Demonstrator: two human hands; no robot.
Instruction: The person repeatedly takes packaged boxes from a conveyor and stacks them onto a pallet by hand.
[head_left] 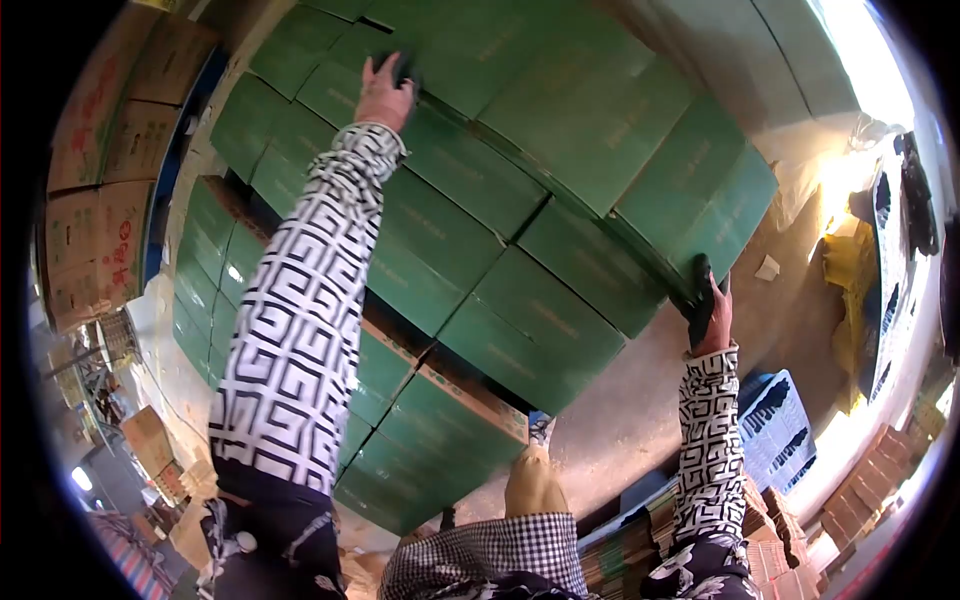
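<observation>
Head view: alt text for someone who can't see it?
A person's left hand and right hand reach to stacked green boxes, the left at upper left, the right by the near corner of the rightmost box. Brown cartons stand far left; a blue crate sits lower right.

I see the brown floor point(608, 388) carrying a tall stack of green boxes point(440, 240), a pale scrap point(767, 267) and a blue crate point(776, 424).

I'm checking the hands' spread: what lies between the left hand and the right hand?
In the head view, green boxes lie between the left hand and the right hand.
</observation>
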